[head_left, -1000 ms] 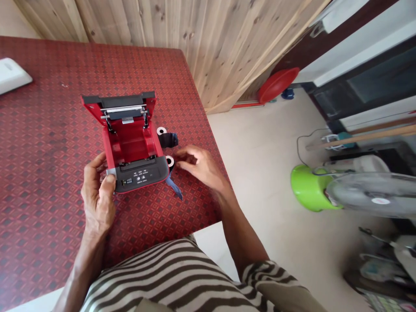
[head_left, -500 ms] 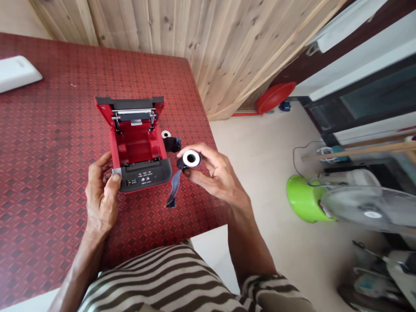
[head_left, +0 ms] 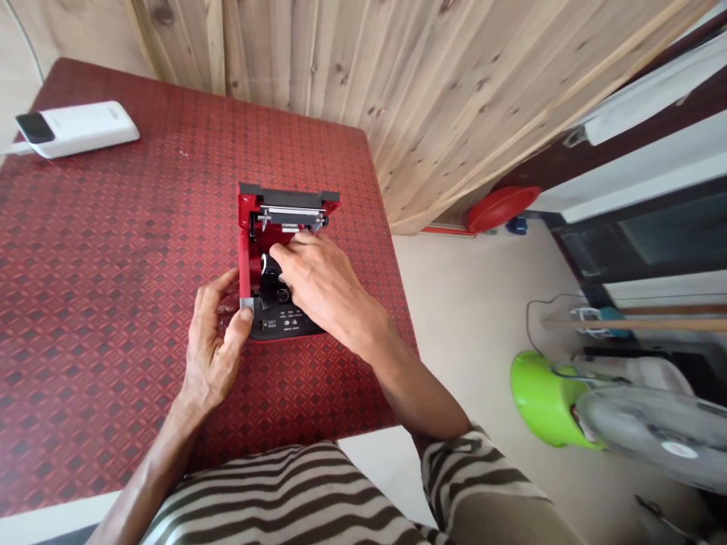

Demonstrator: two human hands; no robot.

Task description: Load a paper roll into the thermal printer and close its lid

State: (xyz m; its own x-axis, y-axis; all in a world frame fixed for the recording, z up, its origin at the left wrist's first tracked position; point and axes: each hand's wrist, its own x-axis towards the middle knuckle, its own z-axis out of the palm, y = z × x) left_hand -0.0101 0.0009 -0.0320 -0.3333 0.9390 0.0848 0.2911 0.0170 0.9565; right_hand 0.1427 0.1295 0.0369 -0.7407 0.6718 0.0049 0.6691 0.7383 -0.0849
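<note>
A red and black label printer (head_left: 291, 325) stands on the table with its lid (head_left: 291, 200) raised. My left hand (head_left: 213, 337) grips the printer's front left corner, thumb on the grey tab and fingers along the side. Inside the red bay lies a small dark paper roll (head_left: 273, 268) with a white core end, its loose strip reaching toward the front panel. My right hand (head_left: 326, 284) reaches into the bay from the right, fingers bent over the roll and closed on it. That hand covers the right side of the bay and part of the roll.
A white power bank (head_left: 85, 129) with a dark end lies at the table's far left. Plank wall (head_left: 318, 68) borders the red patterned table (head_left: 141, 250) at the back. On the floor to the right are a green stool (head_left: 545, 397), a fan (head_left: 664, 431) and a red basin (head_left: 503, 208).
My right hand has carried the dark roll from beside the printer leftward into its bay. The left hand keeps its hold on the corner. The view has shifted left.
</note>
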